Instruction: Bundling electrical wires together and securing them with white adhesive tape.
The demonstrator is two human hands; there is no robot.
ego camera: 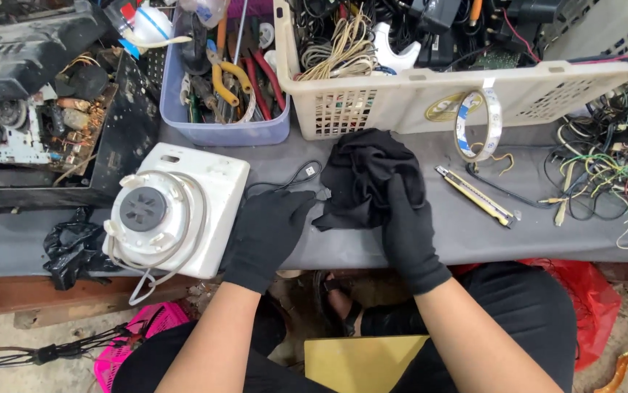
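Observation:
Both of my hands wear black gloves. My left hand (pixel 266 233) lies at the front edge of the grey bench (pixel 488 240), its fingers touching the near corner of a crumpled black cloth (pixel 365 175). My right hand (pixel 407 225) presses down on that cloth and grips its right side. A white camera-shaped device (pixel 175 207) with a round lens front and a looped white strap lies just left of my left hand. A thin black cable (pixel 285 182) runs between the device and the cloth.
A cream basket (pixel 474 94) of cables stands behind the cloth, a tape roll (pixel 478 124) leaning on it. A blue tub (pixel 223 131) holds pliers and tools. A yellow utility knife (pixel 474 195) lies to the right, loose wires (pixel 605 167) further right, an opened circuit chassis (pixel 44 131) at left.

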